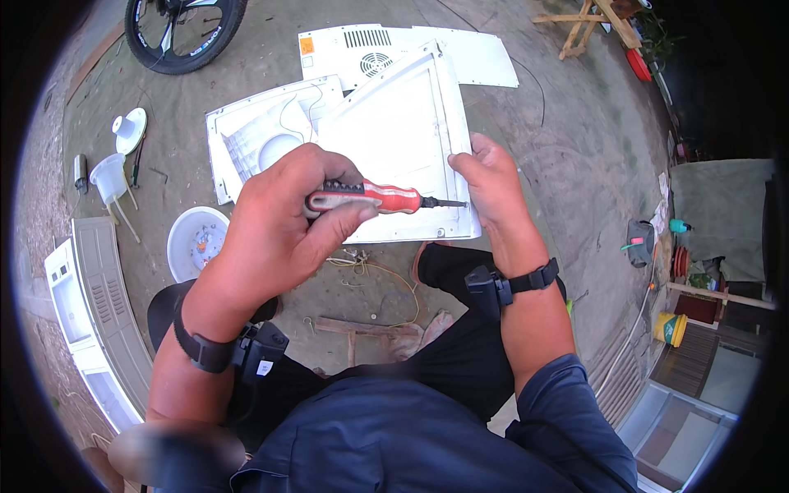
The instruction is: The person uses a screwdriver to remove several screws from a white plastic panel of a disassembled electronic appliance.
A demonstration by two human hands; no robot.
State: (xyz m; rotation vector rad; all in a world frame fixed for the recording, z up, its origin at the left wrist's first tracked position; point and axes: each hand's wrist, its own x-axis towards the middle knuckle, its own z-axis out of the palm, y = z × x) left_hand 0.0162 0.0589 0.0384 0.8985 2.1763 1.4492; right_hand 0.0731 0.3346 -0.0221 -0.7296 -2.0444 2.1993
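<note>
My left hand (288,205) is closed around the handle of a red and white screwdriver (396,199) with a dark shaft. Its tip points right and meets the right rim of a white plastic panel (386,140), near the lower corner. Along that same rim, my right hand (489,177) grips the panel's edge, thumb on top and the other fingers mostly hidden behind. The panel is tilted up in front of me. Behind its left side lies another white panel (226,123) with a round opening and a thin wire.
A vented white panel (477,57) lies farther off. To the left are a white bowl (175,246) with small parts, a clear plastic container (107,177) and a large appliance casing (103,287). A wheel (222,41) stands at the far left; a yellow bucket (672,329) is at right.
</note>
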